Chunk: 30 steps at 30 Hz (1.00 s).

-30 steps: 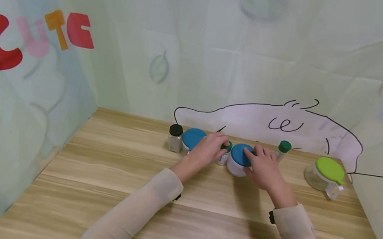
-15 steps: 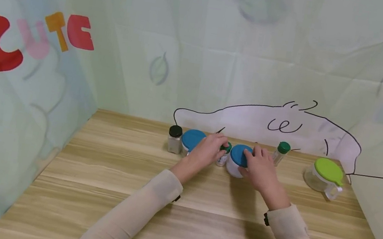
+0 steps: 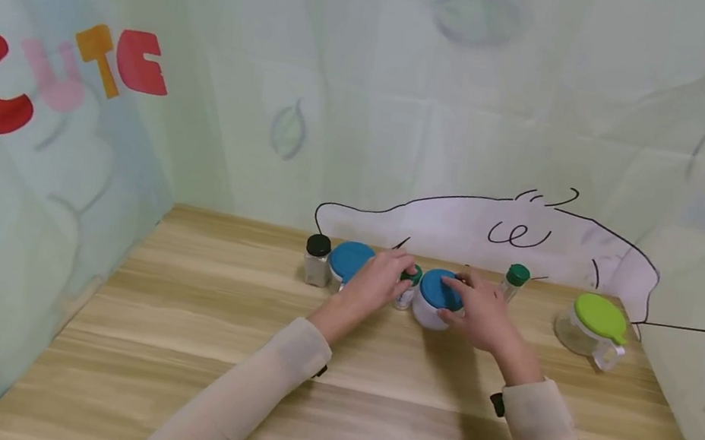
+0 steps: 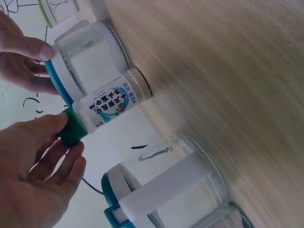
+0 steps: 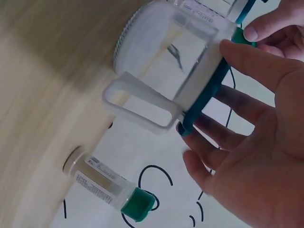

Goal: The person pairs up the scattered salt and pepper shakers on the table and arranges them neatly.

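My left hand (image 3: 375, 284) pinches the green cap (image 4: 73, 129) of a small labelled seasoning bottle (image 4: 111, 102), which stands upright on the table. Just to its right is a clear jar (image 3: 429, 315) with a blue lid (image 3: 433, 288). Its pale side handle (image 5: 142, 100) shows in the right wrist view. My right hand (image 3: 484, 314) grips this jar by the lid, the thumb on the near rim and the fingers around the far side. Bottle and jar stand close together, perhaps touching. In the head view, my left fingers partly cover the bottle's cap.
Left of my hands stand a second blue-lidded jar (image 3: 349, 259) and a black-capped square bottle (image 3: 315, 269). Behind my right hand is another green-capped bottle (image 3: 515, 276). Farther right sits a jar with a lime-green lid (image 3: 599, 316). A printed curtain (image 3: 365, 137) rises behind the table's back edge.
The head view has shifted slightly. My right fingers have moved a little on the blue lid. The left hand keeps its pinch on the cap, and the containers stand in the same row.
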### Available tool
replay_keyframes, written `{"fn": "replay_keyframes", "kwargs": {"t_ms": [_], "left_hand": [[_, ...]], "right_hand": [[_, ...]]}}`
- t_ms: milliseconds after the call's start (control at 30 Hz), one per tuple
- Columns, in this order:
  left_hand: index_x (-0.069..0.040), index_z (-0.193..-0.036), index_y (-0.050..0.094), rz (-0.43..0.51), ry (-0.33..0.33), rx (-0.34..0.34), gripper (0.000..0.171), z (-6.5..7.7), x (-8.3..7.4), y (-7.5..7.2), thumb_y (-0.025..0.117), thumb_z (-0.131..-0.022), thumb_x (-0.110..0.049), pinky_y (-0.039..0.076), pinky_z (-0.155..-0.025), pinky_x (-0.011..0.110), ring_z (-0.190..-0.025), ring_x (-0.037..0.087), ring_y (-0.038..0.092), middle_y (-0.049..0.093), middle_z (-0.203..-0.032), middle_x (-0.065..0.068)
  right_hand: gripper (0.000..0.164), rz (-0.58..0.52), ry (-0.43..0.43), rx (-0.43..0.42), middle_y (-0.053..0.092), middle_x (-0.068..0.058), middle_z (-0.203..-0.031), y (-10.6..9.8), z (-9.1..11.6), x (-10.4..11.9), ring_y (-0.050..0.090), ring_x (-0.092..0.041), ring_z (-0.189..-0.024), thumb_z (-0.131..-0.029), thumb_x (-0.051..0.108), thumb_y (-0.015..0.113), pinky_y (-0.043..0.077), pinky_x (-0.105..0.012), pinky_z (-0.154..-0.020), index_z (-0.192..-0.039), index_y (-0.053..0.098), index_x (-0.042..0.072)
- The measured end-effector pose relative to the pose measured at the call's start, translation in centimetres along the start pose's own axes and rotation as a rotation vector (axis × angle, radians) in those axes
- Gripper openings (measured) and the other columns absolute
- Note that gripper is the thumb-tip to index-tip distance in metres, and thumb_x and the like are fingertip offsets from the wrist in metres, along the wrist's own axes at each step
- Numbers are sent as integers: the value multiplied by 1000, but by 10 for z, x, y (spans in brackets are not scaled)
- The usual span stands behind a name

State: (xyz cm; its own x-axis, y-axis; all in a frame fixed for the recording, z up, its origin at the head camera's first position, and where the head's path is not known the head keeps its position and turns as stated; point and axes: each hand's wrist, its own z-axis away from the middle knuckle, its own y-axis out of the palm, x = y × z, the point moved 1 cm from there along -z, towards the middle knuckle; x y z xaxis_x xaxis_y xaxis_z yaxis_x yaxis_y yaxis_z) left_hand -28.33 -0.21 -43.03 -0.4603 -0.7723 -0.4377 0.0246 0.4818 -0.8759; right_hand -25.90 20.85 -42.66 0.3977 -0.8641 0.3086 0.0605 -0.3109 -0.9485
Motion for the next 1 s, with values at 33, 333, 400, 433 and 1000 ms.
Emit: {"fn": "replay_keyframes", "kwargs": {"t_ms": [33, 333, 400, 433, 1000], "left_hand": [[-8, -119, 73, -2, 1, 2, 17, 1, 0, 0, 72, -102, -12, 56, -104, 36, -122, 25, 66, 69, -129, 8], [-7, -116, 72, -15, 13, 0, 15, 8, 0, 0, 72, -102, -11, 57, -102, 38, -119, 25, 67, 70, -125, 8], [-7, -115, 70, -17, 17, -4, 13, 9, 1, 1, 72, -102, -11, 57, -101, 38, -117, 25, 67, 70, -123, 8], [-7, -114, 70, -16, 20, -9, 12, 10, 1, 2, 72, -102, -11, 57, -101, 38, -117, 24, 67, 70, -123, 8], [-9, -104, 64, -32, 41, -51, 9, 4, -2, 2, 72, -102, -11, 58, -89, 36, -102, 22, 65, 69, -111, 7]], "right_hand": [[59, -8, 6, -9, 50, -30, -150, 2, 1, 1, 44, -51, -141, -98, 25, 78, 31, -70, -113, -149, 59, 1], [60, 42, 103, -93, 54, -29, -136, 15, 3, 16, 49, -50, -129, -97, 32, 79, 30, -69, -107, -143, 63, -2], [60, 63, 133, -118, 54, -29, -132, 18, 2, 19, 50, -50, -126, -95, 36, 81, 30, -68, -107, -140, 65, -2], [61, 74, 146, -132, 54, -29, -130, 19, 2, 20, 51, -50, -125, -95, 38, 81, 30, -68, -106, -138, 66, -2], [69, 121, 239, -201, 54, -32, -125, 21, -3, 29, 51, -48, -122, -91, 47, 84, 33, -63, -104, -131, 66, -6]]}}
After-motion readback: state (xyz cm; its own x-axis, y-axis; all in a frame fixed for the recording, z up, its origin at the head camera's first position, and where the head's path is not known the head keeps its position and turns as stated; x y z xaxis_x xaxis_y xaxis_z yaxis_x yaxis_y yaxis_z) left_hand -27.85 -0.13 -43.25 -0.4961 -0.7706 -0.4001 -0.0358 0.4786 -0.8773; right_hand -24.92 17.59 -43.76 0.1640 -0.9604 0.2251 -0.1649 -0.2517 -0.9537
